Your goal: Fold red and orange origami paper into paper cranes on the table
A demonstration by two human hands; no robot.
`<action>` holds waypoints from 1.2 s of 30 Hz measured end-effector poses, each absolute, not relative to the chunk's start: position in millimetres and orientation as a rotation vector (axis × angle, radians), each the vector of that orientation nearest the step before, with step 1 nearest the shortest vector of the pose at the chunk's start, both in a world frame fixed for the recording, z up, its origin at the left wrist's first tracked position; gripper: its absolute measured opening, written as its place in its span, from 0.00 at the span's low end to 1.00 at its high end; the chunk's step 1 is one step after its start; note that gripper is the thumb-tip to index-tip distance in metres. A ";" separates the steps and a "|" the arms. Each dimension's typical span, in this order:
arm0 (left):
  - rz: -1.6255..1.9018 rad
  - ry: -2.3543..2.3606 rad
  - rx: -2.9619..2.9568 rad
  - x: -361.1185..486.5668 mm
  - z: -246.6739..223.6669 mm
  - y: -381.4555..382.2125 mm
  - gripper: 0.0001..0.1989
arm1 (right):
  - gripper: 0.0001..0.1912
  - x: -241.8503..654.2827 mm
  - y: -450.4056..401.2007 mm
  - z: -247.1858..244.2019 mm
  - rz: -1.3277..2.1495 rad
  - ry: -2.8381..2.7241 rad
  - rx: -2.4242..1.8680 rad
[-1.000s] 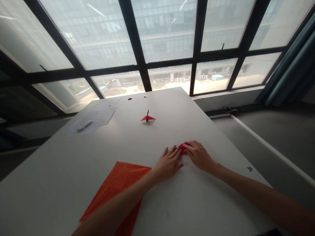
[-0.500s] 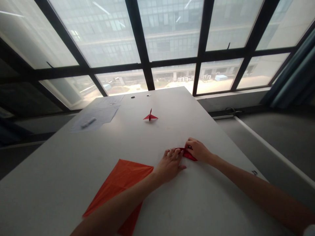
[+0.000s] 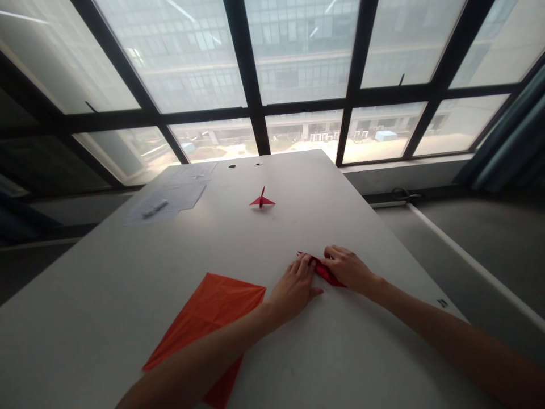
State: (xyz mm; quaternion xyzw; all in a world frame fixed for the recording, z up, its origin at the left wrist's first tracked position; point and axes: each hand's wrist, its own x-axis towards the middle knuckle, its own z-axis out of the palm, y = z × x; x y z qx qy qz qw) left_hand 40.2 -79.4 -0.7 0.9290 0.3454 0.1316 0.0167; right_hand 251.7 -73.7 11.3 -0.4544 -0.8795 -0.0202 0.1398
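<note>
A narrow folded piece of red origami paper (image 3: pixel 327 274) lies slantwise on the white table between my hands. The extended fingers of my left hand (image 3: pixel 297 284) rest on its far left part, pressing it down, while the thumb is spread away on the table. My right hand (image 3: pixel 347 267) is closed at the paper's right side, its thumb and curled fingers gripping the edge. Both hands hide parts of the paper, and a pointed tip shows beyond the left fingers.
Beneath my left forearm lies an orange paper sheet (image 3: pixel 213 307) with creases. A finished-looking red paper crane (image 3: pixel 261 200) stands farther back. White sheets (image 3: pixel 187 190) with a pen-like object (image 3: pixel 155 208) are at the back left. Large windows (image 3: pixel 304 51) rise behind the table (image 3: pixel 230 244).
My right hand has moved slightly down and right. The red paper has turned a little, and more of its length and its far left tip now show. My left hand stays nearly in place.
</note>
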 end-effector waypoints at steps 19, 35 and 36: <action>0.302 0.943 3.018 40.1 -14.9 -73.3 0.34 | 0.08 255.0 -79.3 6.8 -0.022 -2.578 -1.281; 0.235 0.943 2.902 32.6 -9.6 -58.5 0.40 | 0.11 253.2 -84.9 7.9 -0.018 -2.558 -1.344; 0.244 0.938 2.895 32.2 -8.4 -57.6 0.41 | 0.12 253.6 -85.6 7.6 0.002 -2.548 -1.347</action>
